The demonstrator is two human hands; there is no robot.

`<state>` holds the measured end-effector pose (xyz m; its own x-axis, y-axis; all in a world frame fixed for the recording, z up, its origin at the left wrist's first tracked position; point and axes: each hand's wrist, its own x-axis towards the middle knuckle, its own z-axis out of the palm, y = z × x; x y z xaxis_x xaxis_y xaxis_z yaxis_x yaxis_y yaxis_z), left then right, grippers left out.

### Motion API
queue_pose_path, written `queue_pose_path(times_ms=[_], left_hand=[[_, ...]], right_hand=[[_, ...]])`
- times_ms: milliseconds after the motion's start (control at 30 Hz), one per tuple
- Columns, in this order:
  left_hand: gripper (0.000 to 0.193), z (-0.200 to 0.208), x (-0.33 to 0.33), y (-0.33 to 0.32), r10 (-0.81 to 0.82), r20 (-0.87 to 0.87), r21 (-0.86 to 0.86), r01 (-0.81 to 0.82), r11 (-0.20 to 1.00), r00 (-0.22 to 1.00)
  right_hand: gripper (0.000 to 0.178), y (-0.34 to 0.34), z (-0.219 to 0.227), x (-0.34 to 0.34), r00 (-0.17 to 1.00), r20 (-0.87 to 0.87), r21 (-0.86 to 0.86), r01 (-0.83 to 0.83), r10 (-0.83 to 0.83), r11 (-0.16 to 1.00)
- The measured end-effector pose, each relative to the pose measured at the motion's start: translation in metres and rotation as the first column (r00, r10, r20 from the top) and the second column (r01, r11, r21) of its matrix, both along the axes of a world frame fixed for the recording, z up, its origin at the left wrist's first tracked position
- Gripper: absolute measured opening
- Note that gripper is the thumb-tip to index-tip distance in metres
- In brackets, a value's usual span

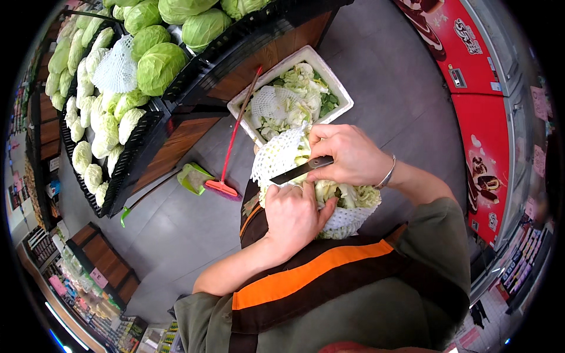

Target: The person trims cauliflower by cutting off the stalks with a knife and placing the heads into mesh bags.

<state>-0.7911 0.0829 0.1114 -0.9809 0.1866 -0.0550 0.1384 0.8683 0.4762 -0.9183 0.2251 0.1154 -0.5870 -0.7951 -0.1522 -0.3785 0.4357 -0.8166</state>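
Vegetable sat clutched in left hand, knife in right hand's grip; box stood far, broom left, freezer right, grey floor between!

Left side's basically a veggie wall: round green cabbages piled up top, pale napa cabbages in front, and a white foam net tossed among them, all on a black-rimmed, wood-sided display stand. A red broom has its head on the grey tile floor, lime-green dustpan just beside it. Over on the right, a bright red freezer with ice-cream pics.
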Motion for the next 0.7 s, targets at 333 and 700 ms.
queue_pose_path(times_ms=[333,700], left_hand=[[0.041,-0.002,0.001,0.005,0.04,-0.037,0.003,-0.04,0.999,0.999],[0.041,-0.009,-0.001,0.005,0.052,0.044,-0.023,-0.051,0.998,0.998]], right_hand=[[0.016,-0.005,-0.004,0.025,0.972,-0.124,-0.033,0.199,-0.201,0.98],[0.014,-0.007,-0.022,0.026,0.912,-0.285,-0.059,0.291,-0.295,0.955]])
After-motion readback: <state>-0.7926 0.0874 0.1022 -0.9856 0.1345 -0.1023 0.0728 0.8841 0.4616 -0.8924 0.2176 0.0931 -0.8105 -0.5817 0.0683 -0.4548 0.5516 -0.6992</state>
